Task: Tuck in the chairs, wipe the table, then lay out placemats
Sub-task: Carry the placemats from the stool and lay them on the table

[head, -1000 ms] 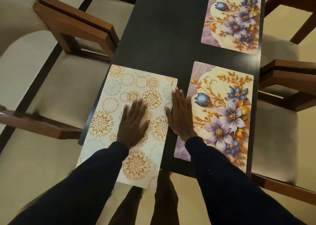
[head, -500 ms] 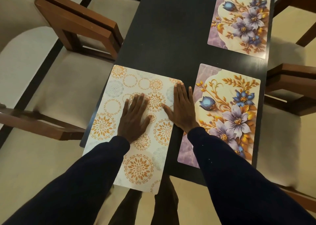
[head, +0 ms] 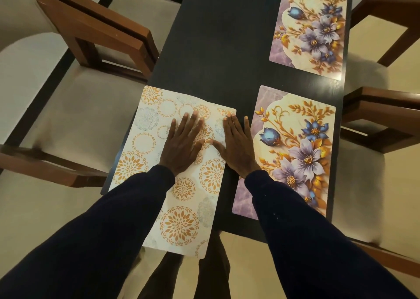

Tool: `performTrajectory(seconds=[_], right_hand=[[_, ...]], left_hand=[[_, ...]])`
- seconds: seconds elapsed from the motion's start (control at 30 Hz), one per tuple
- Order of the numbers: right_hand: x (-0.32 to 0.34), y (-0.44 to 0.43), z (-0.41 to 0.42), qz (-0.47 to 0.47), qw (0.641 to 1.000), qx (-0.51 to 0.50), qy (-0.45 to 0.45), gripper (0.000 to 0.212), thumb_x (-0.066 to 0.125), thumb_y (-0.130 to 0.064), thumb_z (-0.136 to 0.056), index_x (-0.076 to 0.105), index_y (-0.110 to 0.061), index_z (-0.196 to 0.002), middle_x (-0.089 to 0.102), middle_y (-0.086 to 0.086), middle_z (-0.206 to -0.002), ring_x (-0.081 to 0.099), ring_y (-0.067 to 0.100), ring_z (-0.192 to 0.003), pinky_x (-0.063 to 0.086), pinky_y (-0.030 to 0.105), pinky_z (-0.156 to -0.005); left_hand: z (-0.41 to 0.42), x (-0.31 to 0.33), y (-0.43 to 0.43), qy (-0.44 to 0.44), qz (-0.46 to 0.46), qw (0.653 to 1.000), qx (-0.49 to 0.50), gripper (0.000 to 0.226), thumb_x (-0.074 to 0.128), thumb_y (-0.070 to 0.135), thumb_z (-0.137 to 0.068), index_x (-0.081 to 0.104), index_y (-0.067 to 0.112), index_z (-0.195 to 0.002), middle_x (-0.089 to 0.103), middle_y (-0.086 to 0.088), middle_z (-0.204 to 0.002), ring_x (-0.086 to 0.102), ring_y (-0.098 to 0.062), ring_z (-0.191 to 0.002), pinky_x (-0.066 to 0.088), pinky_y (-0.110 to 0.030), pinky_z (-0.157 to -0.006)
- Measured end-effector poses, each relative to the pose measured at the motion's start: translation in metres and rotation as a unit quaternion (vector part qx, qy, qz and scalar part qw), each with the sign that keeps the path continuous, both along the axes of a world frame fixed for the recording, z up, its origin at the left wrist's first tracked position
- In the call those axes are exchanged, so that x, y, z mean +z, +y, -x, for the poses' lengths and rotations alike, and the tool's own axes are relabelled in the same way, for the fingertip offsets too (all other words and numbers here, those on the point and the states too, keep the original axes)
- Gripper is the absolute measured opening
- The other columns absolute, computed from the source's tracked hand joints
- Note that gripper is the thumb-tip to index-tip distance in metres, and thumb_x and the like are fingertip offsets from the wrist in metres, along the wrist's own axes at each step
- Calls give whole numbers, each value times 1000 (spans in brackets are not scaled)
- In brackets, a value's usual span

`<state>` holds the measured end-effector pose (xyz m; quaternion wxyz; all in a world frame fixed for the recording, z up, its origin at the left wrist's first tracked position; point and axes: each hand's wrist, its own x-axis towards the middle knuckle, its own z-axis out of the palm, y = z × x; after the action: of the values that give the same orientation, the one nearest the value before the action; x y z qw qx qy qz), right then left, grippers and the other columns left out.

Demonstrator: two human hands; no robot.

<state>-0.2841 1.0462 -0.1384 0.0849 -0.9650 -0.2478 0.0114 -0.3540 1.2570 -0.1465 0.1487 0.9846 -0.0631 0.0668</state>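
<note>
**Placing the third mat.** The left hand (head: 183,145) lies flat on the circle-patterned placemat (head: 147,139), fingers (head: 186,128) straight and slightly spread. The right hand (head: 237,147) is flat too, fingers close together, straddling the mat's right edge with its thumb on the mat. The mat's near end overhangs the dark desk (head: 216,49) — best slid forward under even palm pressure, then squared with the near floral placemat (head: 295,153) just beside it. A far floral placemat (head: 311,28) lies beyond. Wooden chairs (head: 97,28) stand close on both sides, on a pale floor (head: 245,253).
</note>
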Motion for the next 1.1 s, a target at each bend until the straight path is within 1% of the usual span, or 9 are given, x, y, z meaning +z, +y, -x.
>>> performTrajectory(seconds=[0.1, 0.23, 0.3, 0.37, 0.43, 0.5, 0.6, 0.73, 1.1], right_hand=[[5, -5, -9, 11, 1000, 21, 2, 93, 34, -76, -103, 49, -1, -156, 47, 17, -163, 37, 35, -157, -9, 45, -133], [7, -12, -8, -27, 999, 31, 28, 87, 41, -69, -104, 46, -1, -158, 43, 17, -166, 36, 33, -158, 4, 46, -134], [9, -12, -4, -62, 997, 18, 52, 82, 41, -62, -107, 36, -2, -163, 35, 16, -171, 30, 31, -160, 4, 40, -133], [7, -11, -4, -82, 993, 3, 81, 82, 39, -58, -109, 20, -4, -168, 22, 13, -176, 20, 28, -163, -3, 33, -132], [2, -8, -1, -83, 993, -1, 84, 86, 38, -59, -109, 9, -5, -170, 9, 11, -179, 9, 26, -166, -10, 30, -131], [-3, -8, 1, -76, 995, -10, 69, 91, 38, -63, -108, 7, -5, -170, 3, 12, -179, 1, 26, -166, -11, 30, -131], [-5, -13, -1, -53, 998, -1, 45, 92, 33, -69, -107, 11, -4, -170, 9, 13, -179, 6, 28, -166, -4, 37, -134], [0, -25, -7, 26, 999, 41, 6, 90, 30, -68, -109, 21, 0, -167, 21, 17, -176, 17, 32, -164, 9, 50, -135], [11, -36, -6, 62, 994, 81, -40, 81, 24, -61, -113, 28, 1, -165, 27, 19, -173, 23, 33, -162, 15, 54, -133]], left_hand=[[10, -3, 7, 12, -16, 1000, 1, 70, 19, 58, -113, 33, 16, -166, 21, -10, -176, 17, -34, -163, 20, -65, -127], [24, -2, 12, 14, -15, 1000, 3, 69, 23, 58, -112, 32, 17, -167, 20, -9, -176, 15, -32, -164, 20, -64, -127], [28, -2, 16, 9, -11, 1000, -1, 68, 25, 57, -112, 32, 16, -167, 21, -9, -176, 16, -31, -164, 21, -64, -126], [30, -2, 17, 9, -10, 1000, -3, 67, 25, 56, -112, 32, 16, -167, 21, -8, -176, 16, -30, -164, 22, -64, -126], [31, -2, 18, 8, -12, 1000, 2, 68, 25, 56, -112, 32, 16, -167, 21, -8, -176, 15, -30, -164, 21, -64, -127], [30, -2, 19, 6, -8, 1000, 8, 68, 25, 56, -112, 32, 16, -167, 22, -8, -176, 16, -30, -164, 21, -64, -127], [29, -2, 18, -1, -6, 1000, 8, 68, 24, 56, -112, 33, 15, -166, 23, -9, -175, 18, -31, -163, 21, -64, -127], [27, -2, 17, -7, 0, 1000, 22, 68, 22, 55, -113, 33, 13, -166, 23, -11, -175, 19, -33, -163, 21, -64, -127], [-77, -1, 46, 32, -27, 999, 9, 70, 19, 58, -112, 29, 16, -167, 21, -10, -176, 16, -34, -163, 14, -61, -131]])
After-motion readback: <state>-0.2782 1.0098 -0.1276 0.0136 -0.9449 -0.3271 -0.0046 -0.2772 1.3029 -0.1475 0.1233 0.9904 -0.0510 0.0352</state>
